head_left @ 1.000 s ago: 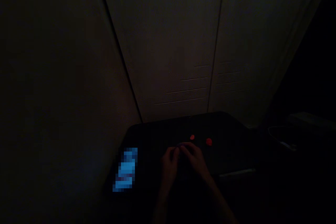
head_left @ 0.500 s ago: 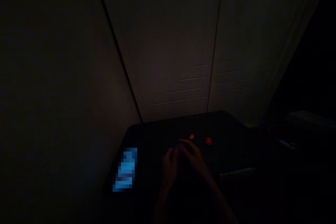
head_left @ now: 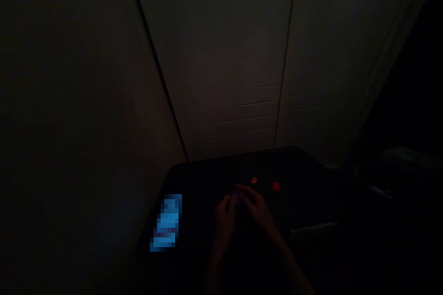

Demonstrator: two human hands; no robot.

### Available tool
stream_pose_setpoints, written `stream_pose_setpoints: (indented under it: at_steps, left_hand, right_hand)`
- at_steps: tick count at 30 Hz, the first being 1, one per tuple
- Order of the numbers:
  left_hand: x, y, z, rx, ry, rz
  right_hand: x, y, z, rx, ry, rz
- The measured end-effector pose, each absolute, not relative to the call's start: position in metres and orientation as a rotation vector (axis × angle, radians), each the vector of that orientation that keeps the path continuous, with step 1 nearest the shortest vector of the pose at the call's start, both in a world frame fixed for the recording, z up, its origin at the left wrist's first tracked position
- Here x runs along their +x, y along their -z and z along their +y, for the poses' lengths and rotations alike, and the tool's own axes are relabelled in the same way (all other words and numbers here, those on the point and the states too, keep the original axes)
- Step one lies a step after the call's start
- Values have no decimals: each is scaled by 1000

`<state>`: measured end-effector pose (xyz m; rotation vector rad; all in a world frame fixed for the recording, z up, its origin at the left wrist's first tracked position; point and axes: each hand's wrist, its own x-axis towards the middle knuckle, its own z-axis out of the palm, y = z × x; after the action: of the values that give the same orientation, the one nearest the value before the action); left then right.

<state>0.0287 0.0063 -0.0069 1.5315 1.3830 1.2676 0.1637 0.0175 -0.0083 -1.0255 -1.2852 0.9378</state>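
Observation:
The room is very dark. My left hand [head_left: 224, 214] and my right hand [head_left: 255, 206] are close together over a dark table [head_left: 297, 166], fingertips meeting near the middle. Their fingers look curled in a pinch around something too small and dim to make out. Two small red pieces lie just beyond the right hand: one [head_left: 254, 180] nearer and another [head_left: 276, 186] further right. Neither hand touches them.
A lit blue screen [head_left: 166, 222], a phone, lies on the table's left side. A pale thin bar [head_left: 313, 227] runs along the table's right edge. Pale cupboard doors [head_left: 242, 55] stand behind. A dim cable and box [head_left: 377, 179] sit at right.
My hands have shifted only slightly, the fingertips working together in the same spot. The red pieces and the phone have not moved.

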Motion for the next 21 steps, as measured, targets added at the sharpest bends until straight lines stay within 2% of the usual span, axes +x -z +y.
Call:
stream_pose_setpoints:
  at_steps: [21]
  left_hand:
    - [27,6,7,1498,-1285,1354]
  right_hand:
    - [167,5,19,-1045,-940,-1248]
